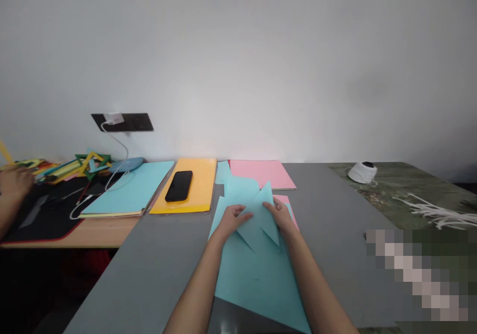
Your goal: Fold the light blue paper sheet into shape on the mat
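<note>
The gray table (335,274) has open room to the right of the blue paper (257,279), and more on its left front side. The black phone (179,186) on the yellow pack (201,185) and the pink paper (261,174) block the back.

The only view looks forward and slightly down from the wearer's head, with forearms rising from the bottom edge and wall across the top.
</note>
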Demonstrator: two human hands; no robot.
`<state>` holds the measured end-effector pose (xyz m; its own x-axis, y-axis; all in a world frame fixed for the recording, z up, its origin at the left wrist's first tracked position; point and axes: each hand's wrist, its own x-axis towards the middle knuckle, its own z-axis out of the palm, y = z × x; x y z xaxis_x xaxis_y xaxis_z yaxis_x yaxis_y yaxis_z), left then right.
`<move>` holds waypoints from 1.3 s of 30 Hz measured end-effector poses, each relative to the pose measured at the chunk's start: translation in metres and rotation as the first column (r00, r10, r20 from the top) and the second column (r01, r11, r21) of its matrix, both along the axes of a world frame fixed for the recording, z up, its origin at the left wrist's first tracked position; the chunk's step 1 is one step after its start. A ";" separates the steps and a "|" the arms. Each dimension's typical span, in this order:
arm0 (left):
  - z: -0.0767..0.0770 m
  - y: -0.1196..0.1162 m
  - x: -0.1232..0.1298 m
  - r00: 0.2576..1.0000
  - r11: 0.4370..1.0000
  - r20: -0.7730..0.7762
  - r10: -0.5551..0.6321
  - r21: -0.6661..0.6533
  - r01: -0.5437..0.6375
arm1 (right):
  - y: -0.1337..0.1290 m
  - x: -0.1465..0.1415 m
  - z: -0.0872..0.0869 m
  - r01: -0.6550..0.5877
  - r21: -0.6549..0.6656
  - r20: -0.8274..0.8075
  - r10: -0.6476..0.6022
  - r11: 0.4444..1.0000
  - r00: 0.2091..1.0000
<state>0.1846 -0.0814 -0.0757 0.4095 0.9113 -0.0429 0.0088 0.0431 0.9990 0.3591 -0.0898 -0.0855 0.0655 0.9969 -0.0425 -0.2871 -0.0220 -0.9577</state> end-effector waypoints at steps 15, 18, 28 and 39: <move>0.003 -0.002 0.001 0.999 0.999 -0.016 0.038 -0.009 -0.038 | 0.000 0.001 0.001 -0.002 -0.011 0.005 0.002 1.000 1.000; 0.004 -0.002 0.002 1.000 0.999 -0.007 0.029 -0.030 -0.029 | 0.000 0.000 0.002 0.001 -0.009 -0.004 -0.001 1.000 1.000; 0.006 -0.004 0.001 1.000 1.000 -0.007 0.012 -0.028 -0.012 | 0.000 0.000 0.001 0.002 -0.001 0.010 -0.002 1.000 1.000; 0.009 -0.005 0.001 0.995 0.997 -0.065 -0.070 0.038 0.072 | -0.006 -0.001 0.008 -0.115 0.002 0.000 0.115 0.993 0.993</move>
<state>0.1857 -0.0865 -0.0668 0.4710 0.8814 -0.0350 0.0739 0.0001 0.9973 0.3579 -0.0955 -0.0774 -0.0496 0.9979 -0.0408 -0.2831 -0.0532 -0.9576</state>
